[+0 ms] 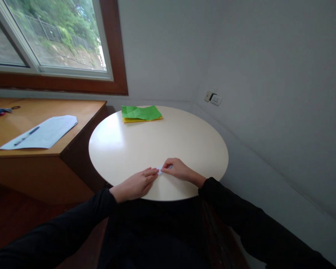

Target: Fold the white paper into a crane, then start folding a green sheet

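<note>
A small piece of white paper [159, 171] lies near the front of the round cream table [182, 138], mostly covered by my hands. My left hand [137, 184] rests flat, its outstretched fingertips on the paper's left side. From the right, my right hand [179, 170] pinches the paper between thumb and bent index finger. How the paper is folded is too small to make out.
Green paper [142, 112] with creases lies over yellow paper [142, 120] at the table's back edge. On the wooden desk [84, 106] at left are white sheets [52, 130], a pen [26, 136] and scissors [0, 111]. Walls stand behind and to the right.
</note>
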The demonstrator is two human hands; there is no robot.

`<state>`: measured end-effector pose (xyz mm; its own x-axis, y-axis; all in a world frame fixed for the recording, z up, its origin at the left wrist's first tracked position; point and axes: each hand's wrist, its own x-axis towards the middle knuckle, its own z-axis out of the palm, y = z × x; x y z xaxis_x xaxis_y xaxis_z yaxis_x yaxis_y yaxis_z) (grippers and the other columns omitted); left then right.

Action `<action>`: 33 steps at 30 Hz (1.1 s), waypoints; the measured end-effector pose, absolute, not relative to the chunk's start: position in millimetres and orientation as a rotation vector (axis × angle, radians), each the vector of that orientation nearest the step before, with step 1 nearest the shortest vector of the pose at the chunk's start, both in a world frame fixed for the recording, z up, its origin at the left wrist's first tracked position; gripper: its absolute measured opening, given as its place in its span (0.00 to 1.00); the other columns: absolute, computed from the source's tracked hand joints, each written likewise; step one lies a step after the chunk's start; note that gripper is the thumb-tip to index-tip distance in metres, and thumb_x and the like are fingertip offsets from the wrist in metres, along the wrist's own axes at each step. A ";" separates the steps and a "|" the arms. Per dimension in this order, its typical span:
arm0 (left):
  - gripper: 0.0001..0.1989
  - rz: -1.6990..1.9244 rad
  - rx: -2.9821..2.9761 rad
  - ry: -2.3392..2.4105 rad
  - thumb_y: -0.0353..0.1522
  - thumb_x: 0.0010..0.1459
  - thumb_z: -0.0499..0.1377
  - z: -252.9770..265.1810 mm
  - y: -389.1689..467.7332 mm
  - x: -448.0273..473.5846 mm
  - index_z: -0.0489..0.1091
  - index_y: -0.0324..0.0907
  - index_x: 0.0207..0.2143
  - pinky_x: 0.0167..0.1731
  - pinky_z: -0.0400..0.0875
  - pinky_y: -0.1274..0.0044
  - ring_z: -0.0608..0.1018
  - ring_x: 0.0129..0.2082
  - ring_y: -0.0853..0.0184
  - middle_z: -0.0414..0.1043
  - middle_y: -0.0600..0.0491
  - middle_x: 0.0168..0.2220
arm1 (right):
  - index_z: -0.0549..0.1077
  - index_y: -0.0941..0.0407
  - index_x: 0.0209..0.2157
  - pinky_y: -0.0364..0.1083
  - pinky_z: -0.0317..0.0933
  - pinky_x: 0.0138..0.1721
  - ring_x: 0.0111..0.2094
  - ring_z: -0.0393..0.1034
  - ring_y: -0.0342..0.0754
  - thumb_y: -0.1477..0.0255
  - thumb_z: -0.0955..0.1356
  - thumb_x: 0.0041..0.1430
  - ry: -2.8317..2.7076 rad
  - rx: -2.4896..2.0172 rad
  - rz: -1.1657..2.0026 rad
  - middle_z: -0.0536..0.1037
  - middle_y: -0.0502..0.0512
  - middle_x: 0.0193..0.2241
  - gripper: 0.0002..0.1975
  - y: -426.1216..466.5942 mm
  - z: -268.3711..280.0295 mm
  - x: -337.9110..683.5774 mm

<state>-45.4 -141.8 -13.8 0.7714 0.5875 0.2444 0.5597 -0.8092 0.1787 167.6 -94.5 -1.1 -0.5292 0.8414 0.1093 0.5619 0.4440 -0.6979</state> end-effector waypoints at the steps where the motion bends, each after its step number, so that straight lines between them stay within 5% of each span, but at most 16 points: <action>1: 0.18 0.448 2.865 0.930 0.28 0.63 0.45 -14.2 -141.4 -45.8 0.65 0.33 0.52 0.57 0.63 0.69 0.69 0.55 0.61 0.66 0.41 0.55 | 0.75 0.59 0.25 0.43 0.60 0.33 0.29 0.69 0.44 0.74 0.68 0.51 -2.252 -1.183 0.839 0.76 0.54 0.26 0.05 -95.0 -1.0 167.2; 17: 0.16 0.470 3.040 0.853 0.26 0.62 0.45 -9.0 -142.1 -40.7 0.67 0.29 0.48 0.55 0.66 0.67 0.71 0.53 0.60 0.69 0.37 0.51 | 0.74 0.58 0.24 0.43 0.61 0.34 0.30 0.69 0.44 0.73 0.68 0.50 -2.189 -1.209 0.789 0.75 0.52 0.26 0.04 -98.1 -6.8 165.1; 33: 0.19 0.559 2.823 0.952 0.28 0.62 0.45 -15.4 -147.4 -44.1 0.61 0.34 0.55 0.54 0.68 0.69 0.68 0.56 0.61 0.65 0.41 0.56 | 0.74 0.57 0.24 0.42 0.61 0.35 0.30 0.68 0.43 0.73 0.69 0.51 -2.148 -1.164 0.779 0.74 0.51 0.26 0.04 -98.9 -11.2 164.6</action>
